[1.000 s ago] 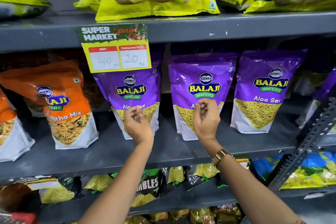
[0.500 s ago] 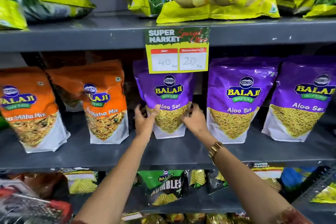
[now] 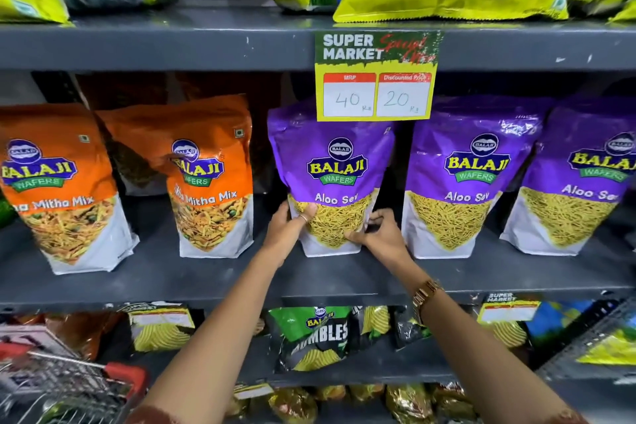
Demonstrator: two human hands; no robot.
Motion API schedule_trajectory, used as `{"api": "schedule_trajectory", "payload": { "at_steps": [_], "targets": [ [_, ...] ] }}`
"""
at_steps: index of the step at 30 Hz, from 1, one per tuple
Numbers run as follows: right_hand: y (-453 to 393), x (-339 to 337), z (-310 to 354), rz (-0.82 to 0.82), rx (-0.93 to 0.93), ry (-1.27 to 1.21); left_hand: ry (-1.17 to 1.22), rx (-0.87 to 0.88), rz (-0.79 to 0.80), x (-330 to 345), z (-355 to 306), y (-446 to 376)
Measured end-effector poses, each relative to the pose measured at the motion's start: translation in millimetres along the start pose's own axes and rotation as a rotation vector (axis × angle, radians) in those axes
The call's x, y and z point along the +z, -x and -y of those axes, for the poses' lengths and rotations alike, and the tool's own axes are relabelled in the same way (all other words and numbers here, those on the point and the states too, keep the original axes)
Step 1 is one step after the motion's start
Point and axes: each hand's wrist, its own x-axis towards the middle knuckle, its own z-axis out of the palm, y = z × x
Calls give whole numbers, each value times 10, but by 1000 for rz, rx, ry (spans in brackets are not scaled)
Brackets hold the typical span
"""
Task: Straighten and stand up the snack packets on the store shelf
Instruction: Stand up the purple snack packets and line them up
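Aloo Sev packet [image 3: 339,175] upright on grey middle shelf [image 3: 172,272], right of two orange Mitha Mix packets [image 3: 210,179]. Left hand [image 3: 287,229] and right hand [image 3: 380,234] grip its lower sides; price tag [image 3: 377,77] above.

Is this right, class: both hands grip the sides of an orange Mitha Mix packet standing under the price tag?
Not quite. The head view shows the left hand and right hand gripping a purple Aloo Sev packet standing under the price tag.
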Motion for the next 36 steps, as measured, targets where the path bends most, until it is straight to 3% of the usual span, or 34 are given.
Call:
{"api": "schedule_trajectory", "payload": {
  "at_steps": [9,13,15,19,21,24,32,36],
  "targets": [
    [156,-4,-44,-7,1,58,6,36,26,-45,12,104],
    [104,-55,110,32,97,52,18,30,22,-41,-100,87],
    [39,-116,298,-30,111,-87,86,93,-72,-45,-233,83],
    [-133,-301,780,-253,-27,-399,271,279,-365,-76,-676,58],
    [-204,-347,997,-279,-110,-563,204,335,-486,-88,-880,22],
    [-248,-346,1164,-362,-245,-553,91,356,-598,-103,-1050,-40],
    [-301,-299,1133,-552,-242,-577,389,234,-589,-99,-1111,-108],
    [-298,-277,1045,-491,-217,-630,331,191,-479,-142,-990,-104]
  ]
}}
